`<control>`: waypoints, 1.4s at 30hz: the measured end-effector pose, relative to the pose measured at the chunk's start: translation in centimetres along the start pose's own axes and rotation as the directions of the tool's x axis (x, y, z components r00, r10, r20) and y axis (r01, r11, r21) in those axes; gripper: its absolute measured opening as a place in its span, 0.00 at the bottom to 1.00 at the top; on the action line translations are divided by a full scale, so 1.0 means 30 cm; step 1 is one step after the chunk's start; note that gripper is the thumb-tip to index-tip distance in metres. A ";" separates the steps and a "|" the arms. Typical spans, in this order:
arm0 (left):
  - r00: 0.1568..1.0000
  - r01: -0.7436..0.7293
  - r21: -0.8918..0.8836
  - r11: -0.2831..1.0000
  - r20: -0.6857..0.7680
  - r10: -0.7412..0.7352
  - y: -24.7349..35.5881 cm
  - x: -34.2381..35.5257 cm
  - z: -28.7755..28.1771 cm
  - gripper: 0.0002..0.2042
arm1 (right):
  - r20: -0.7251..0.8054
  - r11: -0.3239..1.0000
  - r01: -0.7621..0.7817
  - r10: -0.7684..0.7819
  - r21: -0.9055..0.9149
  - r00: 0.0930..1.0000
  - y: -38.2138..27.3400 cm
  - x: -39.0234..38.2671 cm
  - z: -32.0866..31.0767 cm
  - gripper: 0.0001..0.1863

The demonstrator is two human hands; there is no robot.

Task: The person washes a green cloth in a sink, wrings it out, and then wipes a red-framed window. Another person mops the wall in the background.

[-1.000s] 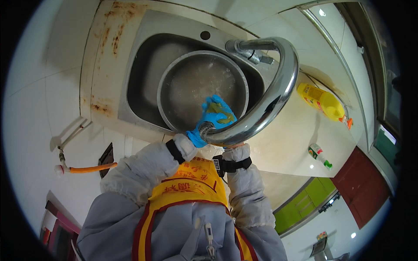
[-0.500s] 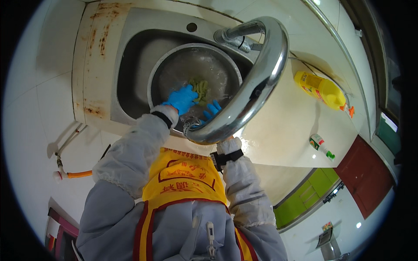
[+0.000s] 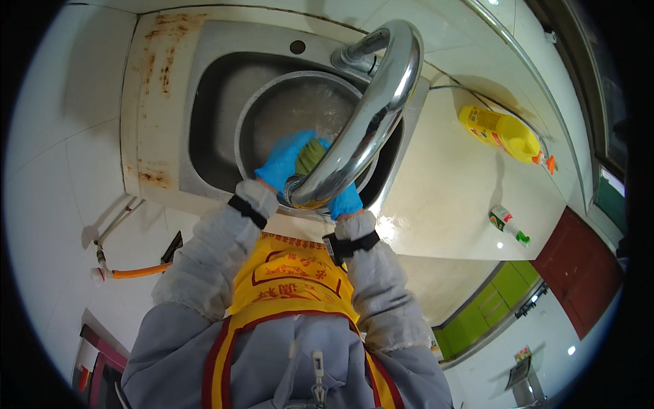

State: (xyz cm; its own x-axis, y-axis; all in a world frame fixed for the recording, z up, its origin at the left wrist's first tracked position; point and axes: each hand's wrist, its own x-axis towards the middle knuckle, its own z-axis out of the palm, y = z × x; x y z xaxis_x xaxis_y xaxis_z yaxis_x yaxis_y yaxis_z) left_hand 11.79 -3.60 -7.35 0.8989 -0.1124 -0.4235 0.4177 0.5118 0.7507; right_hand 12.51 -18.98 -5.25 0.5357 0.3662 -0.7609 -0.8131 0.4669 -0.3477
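Over a round metal basin [image 3: 272, 116] in the steel sink [image 3: 211, 109], my left hand [image 3: 281, 163], in a blue glove, is closed on a crumpled olive-green cloth [image 3: 310, 155]. My right hand [image 3: 344, 203], also gloved in blue, is at the basin's right side against the cloth; the large curved chrome faucet [image 3: 368, 116] passes over it and hides most of its fingers. The faucet's outlet hangs low over the basin's near edge, between my wrists.
The white counter [image 3: 429, 198] right of the sink holds a yellow bottle [image 3: 501, 133] and a small spray bottle [image 3: 507, 225]. A rust-stained ledge [image 3: 153, 102] borders the sink's left. An orange hose [image 3: 136, 271] is at the left wall.
Half a second ago the cloth lay loose in the water with my hands apart around it; now my hands are together, the cloth gripped beneath the faucet. The view has shifted slightly.
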 end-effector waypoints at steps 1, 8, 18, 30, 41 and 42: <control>0.983 0.068 0.087 0.994 -0.175 -0.052 -0.002 0.031 -0.015 0.17 | 0.048 0.998 0.015 -0.012 -0.061 0.999 0.013 -0.010 0.000 0.21; 0.945 -0.201 0.778 0.595 -0.006 0.327 -0.054 -0.111 0.084 0.23 | 0.099 0.968 -0.165 0.148 0.192 0.984 -0.031 -0.032 0.042 0.25; 0.903 -0.425 0.826 0.369 0.361 0.231 -0.080 -0.203 0.060 0.22 | 0.000 0.991 0.091 -0.092 -0.101 0.996 -0.003 -0.138 0.079 0.23; 0.919 0.109 0.081 0.991 -0.388 -0.069 -0.228 -0.182 0.081 0.10 | -0.101 0.830 0.276 -0.367 -0.484 0.925 0.085 -0.028 0.008 0.15; 0.905 0.102 0.532 0.840 -0.401 0.144 -0.022 -0.117 -0.066 0.13 | 0.276 -0.198 0.193 -0.674 -0.961 0.685 -0.030 -0.021 -0.147 0.16; 0.899 0.208 0.611 0.764 -0.427 0.097 -0.016 -0.086 -0.077 0.15 | 0.259 -0.216 0.150 -0.692 -0.965 0.674 -0.012 -0.004 -0.162 0.16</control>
State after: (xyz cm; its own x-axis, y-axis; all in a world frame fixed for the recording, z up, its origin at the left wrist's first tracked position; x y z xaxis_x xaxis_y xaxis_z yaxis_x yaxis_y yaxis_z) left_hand 8.95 -1.59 -7.79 0.7922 0.3116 -0.5247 0.5867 -0.1522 0.7954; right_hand 11.63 -23.11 -7.70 0.9827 0.1322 -0.1300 0.0356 -0.8226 -0.5675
